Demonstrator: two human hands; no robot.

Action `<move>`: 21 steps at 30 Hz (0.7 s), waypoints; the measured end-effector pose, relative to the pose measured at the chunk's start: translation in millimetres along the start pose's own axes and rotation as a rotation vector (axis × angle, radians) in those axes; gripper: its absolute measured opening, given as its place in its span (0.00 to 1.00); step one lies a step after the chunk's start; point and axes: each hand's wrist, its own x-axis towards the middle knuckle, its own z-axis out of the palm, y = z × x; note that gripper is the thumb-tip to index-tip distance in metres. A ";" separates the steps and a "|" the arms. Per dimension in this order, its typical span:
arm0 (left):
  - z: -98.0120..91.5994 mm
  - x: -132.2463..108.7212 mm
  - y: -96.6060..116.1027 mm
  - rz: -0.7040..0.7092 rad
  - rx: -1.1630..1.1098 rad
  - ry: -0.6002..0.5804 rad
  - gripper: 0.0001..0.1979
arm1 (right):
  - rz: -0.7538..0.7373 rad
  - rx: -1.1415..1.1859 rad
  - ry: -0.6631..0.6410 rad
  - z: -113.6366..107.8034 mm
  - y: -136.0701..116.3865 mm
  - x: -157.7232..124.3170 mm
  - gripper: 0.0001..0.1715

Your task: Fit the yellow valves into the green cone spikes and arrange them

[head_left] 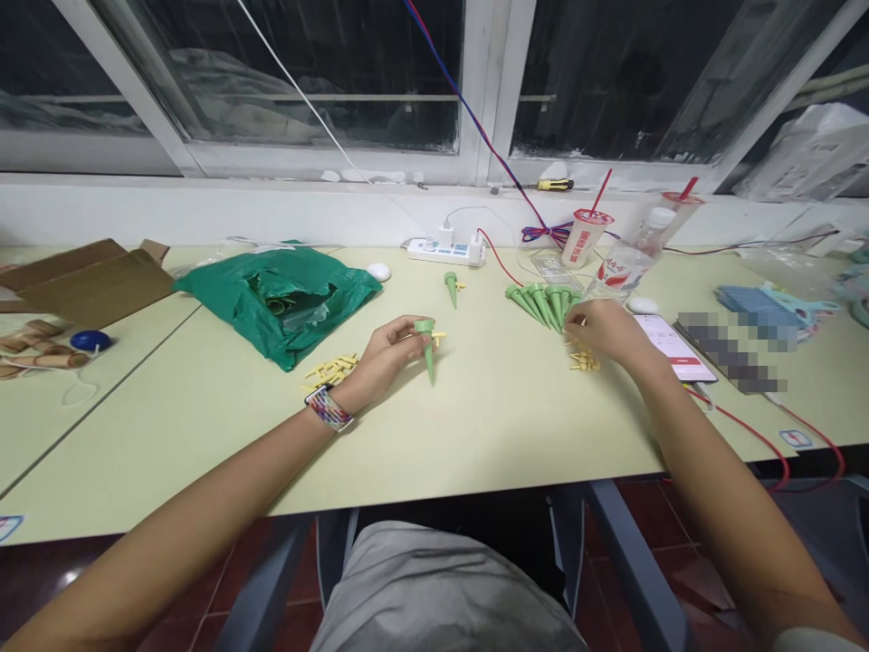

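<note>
My left hand (384, 358) pinches a green plastic plant-watering spike (429, 360) near its wide top, with the tip pointing down. A small yellow valve (440, 336) sticks out from its side. My right hand (606, 328) reaches down over a small pile of yellow parts (584, 364); its fingers are bent together, and what they hold, if anything, is hidden. Several green spikes (543, 303) lie fanned out just left of that hand. Another spike (452, 288) with a yellow valve lies alone farther back. By my left wrist is a heap of yellow valves (332, 369).
A torn green bag (285, 290) and a cardboard piece (88, 281) lie at left. A power strip (446, 251) is at the back. A cup with a straw (587, 237), a plastic bottle (628, 258) and a phone (672, 349) stand or lie around my right hand.
</note>
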 end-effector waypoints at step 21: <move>3.7 -2.4 1.7 -0.015 0.022 -0.012 0.18 | -0.323 0.248 -0.374 20.5 -90.4 11.6 0.10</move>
